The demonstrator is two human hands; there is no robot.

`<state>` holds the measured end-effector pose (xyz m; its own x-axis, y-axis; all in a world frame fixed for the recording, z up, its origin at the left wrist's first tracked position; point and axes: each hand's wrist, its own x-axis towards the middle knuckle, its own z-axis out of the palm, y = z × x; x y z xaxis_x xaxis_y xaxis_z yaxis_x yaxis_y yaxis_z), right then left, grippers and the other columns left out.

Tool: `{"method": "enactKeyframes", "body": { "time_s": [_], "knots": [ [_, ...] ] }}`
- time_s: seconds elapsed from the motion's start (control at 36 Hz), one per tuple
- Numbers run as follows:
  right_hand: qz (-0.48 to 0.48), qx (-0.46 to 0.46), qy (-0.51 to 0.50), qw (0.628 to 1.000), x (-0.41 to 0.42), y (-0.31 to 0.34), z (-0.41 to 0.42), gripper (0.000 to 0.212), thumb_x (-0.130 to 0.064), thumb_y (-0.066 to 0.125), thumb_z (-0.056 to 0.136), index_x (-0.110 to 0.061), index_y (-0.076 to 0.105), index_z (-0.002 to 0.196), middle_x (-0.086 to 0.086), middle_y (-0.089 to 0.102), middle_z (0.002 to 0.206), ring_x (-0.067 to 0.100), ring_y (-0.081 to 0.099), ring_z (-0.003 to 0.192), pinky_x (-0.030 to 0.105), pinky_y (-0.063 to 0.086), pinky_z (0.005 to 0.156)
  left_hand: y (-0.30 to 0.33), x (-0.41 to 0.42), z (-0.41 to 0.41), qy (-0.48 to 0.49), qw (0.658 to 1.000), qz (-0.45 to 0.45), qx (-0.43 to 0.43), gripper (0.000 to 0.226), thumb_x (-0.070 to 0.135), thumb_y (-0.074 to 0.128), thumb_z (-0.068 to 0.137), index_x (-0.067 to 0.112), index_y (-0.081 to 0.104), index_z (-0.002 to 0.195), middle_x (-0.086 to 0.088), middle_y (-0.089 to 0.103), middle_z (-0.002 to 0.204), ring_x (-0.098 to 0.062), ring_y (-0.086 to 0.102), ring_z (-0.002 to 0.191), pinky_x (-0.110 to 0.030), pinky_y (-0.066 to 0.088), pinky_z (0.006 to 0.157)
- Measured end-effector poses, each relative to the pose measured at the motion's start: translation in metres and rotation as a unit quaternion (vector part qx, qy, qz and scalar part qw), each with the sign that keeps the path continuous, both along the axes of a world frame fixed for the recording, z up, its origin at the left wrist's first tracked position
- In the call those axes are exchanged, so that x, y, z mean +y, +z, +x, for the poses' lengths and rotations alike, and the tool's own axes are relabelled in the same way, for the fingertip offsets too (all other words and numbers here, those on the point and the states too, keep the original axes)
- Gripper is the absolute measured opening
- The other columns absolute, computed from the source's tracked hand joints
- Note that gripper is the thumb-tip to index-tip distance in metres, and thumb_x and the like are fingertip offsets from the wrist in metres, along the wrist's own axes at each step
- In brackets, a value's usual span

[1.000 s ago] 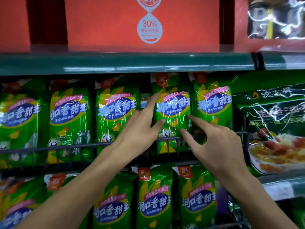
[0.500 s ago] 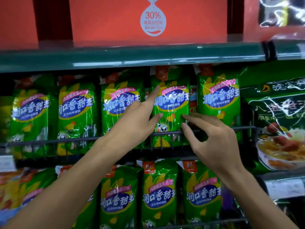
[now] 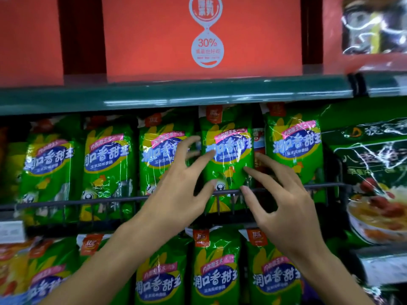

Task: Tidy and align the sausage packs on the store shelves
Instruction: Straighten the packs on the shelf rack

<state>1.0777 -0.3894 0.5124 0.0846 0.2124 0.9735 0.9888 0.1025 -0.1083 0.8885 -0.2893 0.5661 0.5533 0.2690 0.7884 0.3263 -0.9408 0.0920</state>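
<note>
1. Flanking one green sausage pack (image 3: 229,164) in the middle row, the left hand (image 3: 176,194) and right hand (image 3: 284,201) are seen with fingers spread; fingertips lie at the pack's edges, though firm contact cannot be told.
2. The pack is stood upright behind a black wire rail (image 3: 110,200), beneath a green shelf edge (image 3: 176,95) and red boxes (image 3: 154,36).
3. Compared with half a second ago, the fingers are splayed wider.
</note>
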Motion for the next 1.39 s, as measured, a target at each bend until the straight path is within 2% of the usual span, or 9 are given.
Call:
{"method": "enactKeyframes", "body": {
  "time_s": [0.08,0.17,0.33,0.53,0.67,0.83,0.97,1.14,1.39],
  "knots": [
    [-0.019,-0.029,0.003,0.999,0.001,-0.002,-0.002,0.039,-0.038,0.063,0.096,-0.02,0.069,0.129,-0.006,0.052,0.149,0.015,0.049,0.137,0.034,0.046,0.109,-0.008,0.001,-0.005,0.017,0.995,0.097,-0.001,0.058,0.053,0.042,0.104,0.023,0.044,0.154,0.018,0.007,0.169,0.0,0.005,0.155,-0.027,0.014,0.122],
    [-0.042,-0.044,0.007,0.998,0.001,-0.003,0.0,0.042,-0.042,0.059,0.098,-0.02,0.068,0.132,-0.007,0.051,0.15,0.013,0.045,0.141,0.034,0.04,0.114,-0.015,0.009,-0.003,0.05,0.985,0.142,0.086,0.064,0.057,0.027,0.105,0.028,0.025,0.162,0.015,0.003,0.171,-0.006,-0.009,0.157,-0.035,0.001,0.129],
    [0.042,0.008,0.004,0.999,-0.031,0.005,0.03,0.037,-0.027,0.065,0.094,-0.015,0.069,0.128,-0.004,0.059,0.14,0.015,0.049,0.135,0.03,0.04,0.113,-0.01,-0.005,0.01,0.007,0.994,0.106,0.026,0.06,0.052,0.032,0.106,0.029,0.027,0.161,0.015,0.016,0.168,-0.006,0.007,0.156,-0.032,0.014,0.127],
    [0.006,0.1,-0.059,0.993,-0.06,0.008,0.072,0.054,-0.043,0.063,0.089,-0.022,0.06,0.139,-0.007,0.053,0.147,0.015,0.049,0.136,0.023,0.036,0.11,0.002,-0.046,0.069,-0.109,0.992,-0.037,0.047,0.062,0.044,0.042,0.106,0.043,0.013,0.161,0.024,0.017,0.162,0.007,0.018,0.145,0.005,0.008,0.105],
    [-0.033,0.072,-0.122,0.989,-0.066,0.012,0.079,0.06,-0.048,0.056,0.092,-0.021,0.053,0.145,0.0,0.058,0.142,0.018,0.052,0.13,0.033,0.042,0.106,0.01,-0.055,0.103,-0.084,0.987,-0.068,0.122,0.071,0.046,0.043,0.106,0.046,-0.002,0.16,0.012,0.015,0.162,-0.009,0.03,0.146,-0.02,0.024,0.11],
    [-0.095,0.022,-0.197,0.976,-0.062,0.01,0.084,0.064,-0.049,0.042,0.094,-0.016,0.05,0.149,0.008,0.056,0.147,0.03,0.056,0.121,0.046,0.045,0.103,0.012,-0.059,0.111,0.004,0.98,-0.076,0.186,0.073,0.053,0.035,0.106,0.045,-0.013,0.159,-0.003,-0.004,0.172,-0.025,0.014,0.157,-0.037,0.019,0.124],
    [-0.098,0.036,-0.203,0.974,-0.054,0.006,0.076,0.064,-0.044,0.037,0.094,-0.014,0.049,0.15,0.013,0.053,0.149,0.033,0.051,0.118,0.045,0.032,0.102,0.018,-0.069,0.116,0.078,0.965,-0.079,0.237,0.071,0.054,0.024,0.107,0.038,-0.023,0.157,-0.014,-0.002,0.171,-0.04,0.035,0.146,-0.047,0.033,0.116],
    [-0.051,0.07,-0.112,0.99,-0.051,0.006,0.071,0.06,-0.037,0.038,0.093,-0.017,0.052,0.148,0.01,0.047,0.15,0.026,0.041,0.121,0.033,0.022,0.101,0.012,-0.077,0.121,0.056,0.976,-0.124,0.173,0.067,0.054,0.019,0.108,0.042,-0.025,0.156,-0.01,-0.007,0.171,-0.041,0.046,0.138,-0.048,0.039,0.111],
    [-0.066,0.075,-0.076,0.992,-0.052,0.017,0.075,0.064,-0.045,0.035,0.091,-0.02,0.052,0.148,0.006,0.048,0.148,0.02,0.037,0.123,0.024,0.014,0.099,0.015,-0.07,0.12,0.045,0.99,-0.074,0.109,0.066,0.049,0.025,0.108,0.044,-0.018,0.158,-0.004,0.018,0.16,-0.022,0.06,0.087,-0.038,0.049,0.079]
  ]
}}
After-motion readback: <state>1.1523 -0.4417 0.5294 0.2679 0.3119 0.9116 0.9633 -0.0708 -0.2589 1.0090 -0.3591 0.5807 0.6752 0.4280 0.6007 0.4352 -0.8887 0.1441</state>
